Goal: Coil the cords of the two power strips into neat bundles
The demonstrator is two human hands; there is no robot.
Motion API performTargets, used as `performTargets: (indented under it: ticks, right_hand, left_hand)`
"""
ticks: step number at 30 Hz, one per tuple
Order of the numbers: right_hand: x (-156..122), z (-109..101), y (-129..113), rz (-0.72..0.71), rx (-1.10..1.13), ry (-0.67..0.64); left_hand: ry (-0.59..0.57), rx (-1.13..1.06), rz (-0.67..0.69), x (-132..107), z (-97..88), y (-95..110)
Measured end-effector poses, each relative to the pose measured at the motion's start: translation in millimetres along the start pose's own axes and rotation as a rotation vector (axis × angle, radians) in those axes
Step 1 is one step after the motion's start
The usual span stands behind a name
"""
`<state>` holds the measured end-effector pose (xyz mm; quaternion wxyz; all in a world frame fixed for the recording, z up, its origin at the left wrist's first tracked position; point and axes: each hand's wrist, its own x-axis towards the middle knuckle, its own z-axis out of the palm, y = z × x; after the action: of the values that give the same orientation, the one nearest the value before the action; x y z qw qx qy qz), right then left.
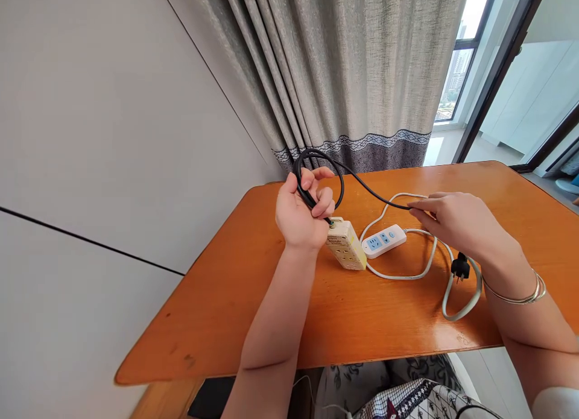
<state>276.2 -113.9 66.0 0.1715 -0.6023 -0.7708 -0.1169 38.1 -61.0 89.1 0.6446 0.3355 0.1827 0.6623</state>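
My left hand (307, 205) is closed around loops of a black power cord (338, 172), palm turned up above the table. The cord runs into the top end of a yellowed extension socket block (346, 245), which is tilted just under that hand. From the loops, the cord stretches right to my right hand (456, 220), whose thumb and fingers pinch it. Below my right wrist a black plug (460, 267) hangs with its prongs down. A white power strip (383, 241) lies on the table between my hands, next to the block.
The wooden table (253, 304) has a white cable (407, 278) curving across it around the power strip. A grey curtain (362, 69) hangs behind its far edge, and a pale wall (113, 135) borders the left. A glass door frame (497, 75) stands at the right.
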Motion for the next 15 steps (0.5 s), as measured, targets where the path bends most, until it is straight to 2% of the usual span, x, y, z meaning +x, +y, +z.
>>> performTargets:
  ticks: [7, 11, 15]
  right_hand:
    - [-17, -12, -19, -0.268, 0.057, -0.046]
    - [-24, -15, -30, -0.404, 0.077, -0.034]
    - [-27, -14, -41, -0.566, 0.097, 0.035]
  left_hand:
    - [-0.013, 0.057, 0.005, -2, 1.9, -2]
    - [-0.076, 0.080, -0.026, -4, 1.3, -7]
    - [-0.166, 0.146, -0.039, -8, 0.0, -16]
